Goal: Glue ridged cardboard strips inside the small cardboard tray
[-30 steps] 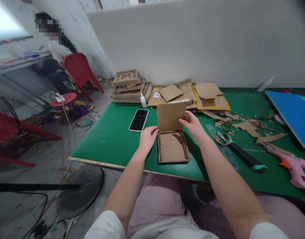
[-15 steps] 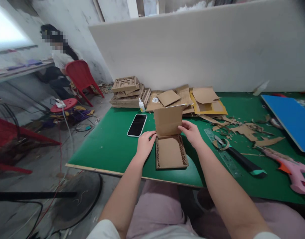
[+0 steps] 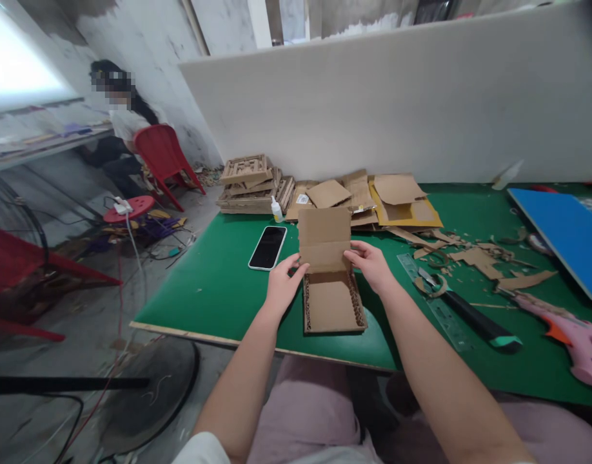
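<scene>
A shallow cardboard box [image 3: 332, 306] with corrugated side walls lies on the green table in front of me. At its far edge stands an upright cardboard panel [image 3: 325, 225] with a crease across it. My left hand [image 3: 284, 277] pinches the panel's lower left edge, beside the box's far left corner. On the other side my right hand [image 3: 368, 261] grips the panel's right edge between thumb and fingers. A phone [image 3: 267, 247] with a dark screen lies left of the panel, near a small white glue bottle [image 3: 276, 211].
Stacked cardboard frames [image 3: 250, 187] and flat cardboard pieces [image 3: 329, 193] lie along the back. To the right are a clear ruler [image 3: 441, 316], a utility knife [image 3: 474, 316], cardboard scraps, a pink glue gun [image 3: 562, 319] and a blue board [image 3: 562, 232]. Another person sits far left.
The panel has shifted slightly left and down toward the box's far edge. My left fingers have moved further onto its lower left edge. The view has tilted a little.
</scene>
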`<move>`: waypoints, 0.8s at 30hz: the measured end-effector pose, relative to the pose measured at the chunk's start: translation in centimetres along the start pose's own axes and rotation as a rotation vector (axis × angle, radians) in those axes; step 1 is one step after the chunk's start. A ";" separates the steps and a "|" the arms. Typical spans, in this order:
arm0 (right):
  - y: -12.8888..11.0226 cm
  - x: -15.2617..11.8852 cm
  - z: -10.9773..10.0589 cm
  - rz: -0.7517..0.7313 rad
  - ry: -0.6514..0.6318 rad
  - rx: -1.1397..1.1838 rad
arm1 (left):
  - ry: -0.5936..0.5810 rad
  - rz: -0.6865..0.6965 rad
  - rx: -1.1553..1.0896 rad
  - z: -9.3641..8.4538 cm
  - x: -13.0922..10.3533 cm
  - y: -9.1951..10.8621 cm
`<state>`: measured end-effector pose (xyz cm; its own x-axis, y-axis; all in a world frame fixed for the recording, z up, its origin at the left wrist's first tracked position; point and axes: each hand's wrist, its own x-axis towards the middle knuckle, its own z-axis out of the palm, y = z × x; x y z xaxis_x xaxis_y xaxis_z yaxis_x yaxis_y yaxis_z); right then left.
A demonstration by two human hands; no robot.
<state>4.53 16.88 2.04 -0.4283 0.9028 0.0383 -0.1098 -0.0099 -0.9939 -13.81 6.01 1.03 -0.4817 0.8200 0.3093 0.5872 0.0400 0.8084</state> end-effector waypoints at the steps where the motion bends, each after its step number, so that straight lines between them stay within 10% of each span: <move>1: 0.0 0.0 0.0 0.004 0.002 -0.002 | 0.001 -0.009 -0.010 0.0 0.0 0.0; 24: 0.3 0.0 0.0 -0.028 -0.091 0.025 | 0.034 0.104 -0.138 -0.7 0.3 0.0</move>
<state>4.50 16.90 1.71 -0.5048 0.8599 0.0764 -0.1446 0.0031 -0.9895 -14.40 5.82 1.46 -0.4457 0.7959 0.4098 0.5415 -0.1249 0.8314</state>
